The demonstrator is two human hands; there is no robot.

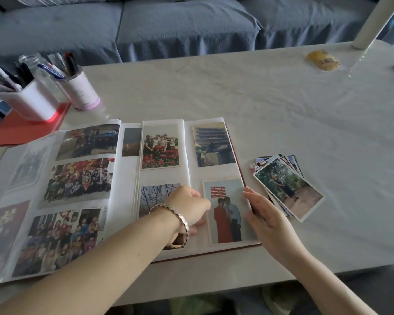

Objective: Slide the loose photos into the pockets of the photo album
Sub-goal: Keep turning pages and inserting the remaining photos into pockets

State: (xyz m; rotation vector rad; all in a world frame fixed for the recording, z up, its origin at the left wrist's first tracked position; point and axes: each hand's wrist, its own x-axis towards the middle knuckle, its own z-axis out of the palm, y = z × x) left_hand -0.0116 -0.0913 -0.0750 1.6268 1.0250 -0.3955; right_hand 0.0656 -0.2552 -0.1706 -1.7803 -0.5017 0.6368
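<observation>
The photo album (163,176) lies open on the white table, most of its pockets filled. In the lower right pocket sits a photo of a couple under a red symbol (225,214). My left hand (187,206), wearing a bracelet, has curled fingers at that photo's left edge and seems to pinch the clear pocket film. My right hand (266,217) rests with straight fingers against the album's right edge, beside the photo. A fanned stack of loose photos (287,189) lies on the table just right of the album.
Two white pen holders (32,101) (79,87) and a glass jar (35,62) stand at the back left on a red folder (21,130). A yellow packet (323,60) and a white tube (373,21) are far right. A blue sofa (168,26) lies beyond the table.
</observation>
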